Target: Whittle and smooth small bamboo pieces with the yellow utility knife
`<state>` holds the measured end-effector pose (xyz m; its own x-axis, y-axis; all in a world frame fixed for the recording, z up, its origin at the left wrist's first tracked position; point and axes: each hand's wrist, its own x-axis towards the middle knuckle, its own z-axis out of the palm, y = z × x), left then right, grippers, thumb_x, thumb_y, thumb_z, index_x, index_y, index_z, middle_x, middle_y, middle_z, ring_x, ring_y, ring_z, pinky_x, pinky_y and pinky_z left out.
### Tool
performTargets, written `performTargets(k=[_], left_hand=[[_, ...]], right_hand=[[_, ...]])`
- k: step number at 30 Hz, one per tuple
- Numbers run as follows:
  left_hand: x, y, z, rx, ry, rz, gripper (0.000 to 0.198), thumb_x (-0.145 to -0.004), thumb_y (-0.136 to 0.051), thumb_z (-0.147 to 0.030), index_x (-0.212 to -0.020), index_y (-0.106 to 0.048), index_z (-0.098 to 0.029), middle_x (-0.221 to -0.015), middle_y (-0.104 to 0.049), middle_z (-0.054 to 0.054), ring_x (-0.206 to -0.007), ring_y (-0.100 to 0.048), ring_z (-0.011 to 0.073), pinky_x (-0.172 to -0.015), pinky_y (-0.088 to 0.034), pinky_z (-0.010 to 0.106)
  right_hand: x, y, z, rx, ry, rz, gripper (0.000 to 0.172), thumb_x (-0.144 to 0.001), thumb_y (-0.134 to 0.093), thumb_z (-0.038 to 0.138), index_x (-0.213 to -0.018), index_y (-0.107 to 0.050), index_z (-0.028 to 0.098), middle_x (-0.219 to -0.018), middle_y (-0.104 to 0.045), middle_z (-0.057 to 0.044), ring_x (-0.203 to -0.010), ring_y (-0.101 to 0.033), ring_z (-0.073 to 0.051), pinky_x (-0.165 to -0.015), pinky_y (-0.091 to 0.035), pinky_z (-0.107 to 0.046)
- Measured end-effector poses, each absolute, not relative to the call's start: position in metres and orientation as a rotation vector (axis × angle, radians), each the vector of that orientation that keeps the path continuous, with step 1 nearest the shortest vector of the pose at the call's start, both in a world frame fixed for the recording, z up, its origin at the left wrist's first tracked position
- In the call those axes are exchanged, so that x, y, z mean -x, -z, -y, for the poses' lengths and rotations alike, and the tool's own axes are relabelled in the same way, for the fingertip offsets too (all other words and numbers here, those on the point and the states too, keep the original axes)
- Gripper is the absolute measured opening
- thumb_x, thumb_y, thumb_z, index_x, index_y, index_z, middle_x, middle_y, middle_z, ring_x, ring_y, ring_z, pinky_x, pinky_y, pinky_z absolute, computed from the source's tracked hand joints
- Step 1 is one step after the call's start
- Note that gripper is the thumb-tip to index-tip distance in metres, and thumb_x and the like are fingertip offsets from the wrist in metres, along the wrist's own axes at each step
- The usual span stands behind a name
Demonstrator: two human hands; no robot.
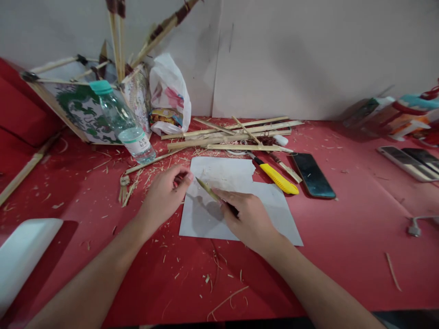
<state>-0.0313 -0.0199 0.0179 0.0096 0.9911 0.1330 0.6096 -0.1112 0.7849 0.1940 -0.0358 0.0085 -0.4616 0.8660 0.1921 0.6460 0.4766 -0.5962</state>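
My left hand (164, 194) rests on the red table at the left edge of a grey sheet of paper (274, 214), fingers curled and pinched on something small I cannot make out. My right hand (248, 219) lies on the sheet and grips a thin bamboo sliver (206, 188), whose pointed tip reaches toward my left thumb. A dark bit shows under my right fingers; I cannot tell what it is. A yellow utility knife (276, 177) lies just past the sheet's upper right edge.
A bundle of bamboo strips (233, 132) lies behind the sheet. A water bottle (125, 123), a bamboo-and-paper frame (78, 105) and a plastic bag (169, 93) stand back left. A black phone (313, 175) lies right of the knife. Shavings litter the red tabletop (360, 237).
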Motion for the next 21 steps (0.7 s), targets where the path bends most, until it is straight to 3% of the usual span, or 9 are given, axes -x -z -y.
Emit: performTargets(k=[4, 6, 9, 11, 16, 21], left_hand=[[0.043, -0.024, 0.015, -1.968, -0.982, -1.799, 0.015, -0.095, -0.054, -0.033, -0.101, -0.063, -0.022, -0.096, -0.069, 0.003, -0.082, -0.061, 0.0177, -0.074, -0.047, 0.032], [0.045, -0.022, 0.014, -2.091, -0.908, -1.708, 0.018, -0.093, -0.057, -0.034, -0.106, -0.063, -0.023, -0.107, -0.068, 0.004, -0.094, -0.063, 0.0198, -0.083, -0.049, 0.034], [0.045, -0.012, 0.014, -2.288, -0.654, -1.514, 0.044, -0.085, -0.069, -0.042, -0.124, -0.058, -0.026, -0.131, -0.06, 0.006, -0.124, -0.053, 0.0266, -0.104, -0.042, 0.042], [0.045, -0.004, 0.014, -2.336, -0.502, -1.473, 0.063, -0.079, -0.073, -0.05, -0.135, -0.051, -0.028, -0.142, -0.053, 0.007, -0.134, -0.044, 0.0305, -0.111, -0.037, 0.047], [0.045, 0.007, 0.015, -2.287, -0.403, -1.533, 0.075, -0.077, -0.072, -0.059, -0.14, -0.046, -0.028, -0.149, -0.045, 0.008, -0.136, -0.039, 0.0339, -0.111, -0.034, 0.051], [0.043, 0.007, 0.017, -2.246, -0.363, -1.578, 0.081, -0.073, -0.072, -0.065, -0.139, -0.044, -0.028, -0.15, -0.043, 0.008, -0.134, -0.038, 0.0367, -0.11, -0.03, 0.058]], right_hand=[[-0.192, -0.014, 0.039, 1.412, -0.534, 2.397, 0.043, -0.092, -0.05, 0.016, -0.132, -0.066, 0.025, -0.103, -0.078, -0.005, -0.088, -0.074, -0.022, -0.078, -0.057, -0.033], [-0.189, -0.018, 0.041, 1.458, -0.472, 2.457, 0.043, -0.093, -0.049, 0.018, -0.132, -0.065, 0.027, -0.1, -0.078, -0.005, -0.084, -0.074, -0.022, -0.073, -0.055, -0.032], [-0.184, -0.022, 0.043, 1.51, -0.385, 2.556, 0.045, -0.095, -0.045, 0.018, -0.135, -0.063, 0.03, -0.097, -0.078, -0.005, -0.079, -0.073, -0.022, -0.064, -0.049, -0.03], [-0.18, -0.023, 0.044, 1.552, -0.339, 2.617, 0.046, -0.096, -0.044, 0.018, -0.136, -0.061, 0.03, -0.094, -0.078, -0.006, -0.076, -0.072, -0.022, -0.061, -0.045, -0.03], [-0.174, -0.025, 0.054, 1.609, -0.265, 2.713, 0.046, -0.096, -0.042, 0.02, -0.138, -0.059, 0.027, -0.087, -0.076, -0.007, -0.07, -0.07, -0.022, -0.057, -0.04, -0.03], [-0.173, -0.034, 0.074, 1.639, -0.148, 2.863, 0.057, -0.091, -0.042, 0.012, -0.147, -0.05, 0.016, -0.077, -0.074, -0.009, -0.064, -0.071, -0.025, -0.052, -0.039, -0.031]])
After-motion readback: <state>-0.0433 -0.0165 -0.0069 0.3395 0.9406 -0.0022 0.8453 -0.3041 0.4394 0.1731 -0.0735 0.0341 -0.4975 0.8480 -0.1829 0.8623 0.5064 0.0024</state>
